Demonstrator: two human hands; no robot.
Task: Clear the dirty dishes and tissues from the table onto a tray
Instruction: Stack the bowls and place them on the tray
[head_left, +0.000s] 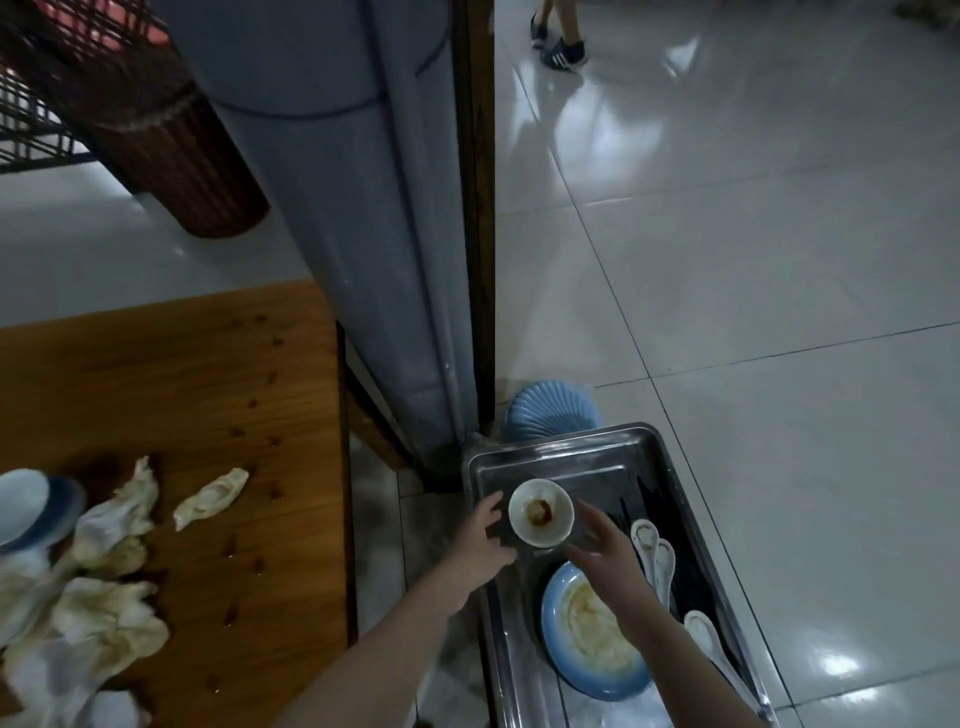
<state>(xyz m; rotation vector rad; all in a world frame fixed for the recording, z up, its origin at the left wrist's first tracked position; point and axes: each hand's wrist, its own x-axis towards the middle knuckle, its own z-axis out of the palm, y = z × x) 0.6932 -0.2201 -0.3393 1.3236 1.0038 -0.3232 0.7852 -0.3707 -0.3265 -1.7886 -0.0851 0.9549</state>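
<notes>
A metal tray (670, 441) sits low at the right, beside the wooden table (208, 384). In it stands a small white bowl (541, 513) smeared with brown sauce. My left hand (480, 543) and my right hand (610, 551) flank the bowl, fingers extended along its sides. Nearer me in the tray lies a dirty blue plate (576, 639), partly under my right forearm. White spoons (655, 552) and black chopsticks (641, 506) lie along its right side. Several crumpled, stained tissues (117, 519) and stacked blue-and-white dishes (31, 512) are on the table's left part.
A grey padded column (337, 208) and a dark wooden post (475, 208) stand between table and tray. A blue ribbed object (550, 410) sits behind the tray. A dark wicker piece (156, 130) is at the top left. Someone's feet (561, 44) walk on the glossy tiled floor.
</notes>
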